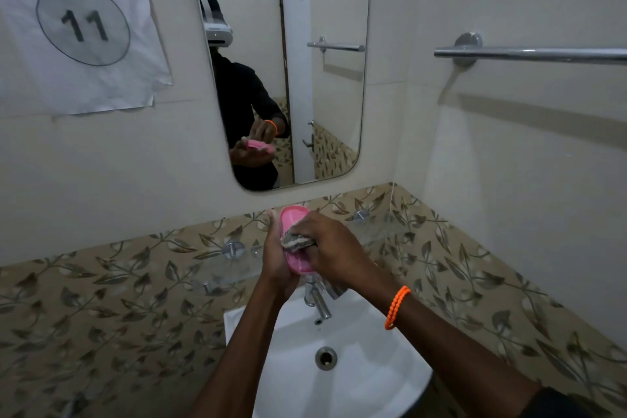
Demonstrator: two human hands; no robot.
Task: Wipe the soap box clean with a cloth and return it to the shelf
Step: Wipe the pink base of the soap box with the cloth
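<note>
Head view: my left hand [276,256] has its grip clamped on the pink soap box [296,241] above the sink [373,366]; my right hand [330,244] presses the cloth [296,242] into it. Wiping is underway, I judge; next comes the glass shelf [220,273].

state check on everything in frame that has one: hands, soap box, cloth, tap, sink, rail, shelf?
left hand: closed around the soap box, holding it over the sink
right hand: fingers pressing the cloth onto the box
soap box: pink, open side facing the cloth, off the shelf
cloth: bunched, in contact with the box
tap: no water running
sink: looks dry, drain unplugged
towel rail: bare
glass shelf: holds nothing visible
</note>
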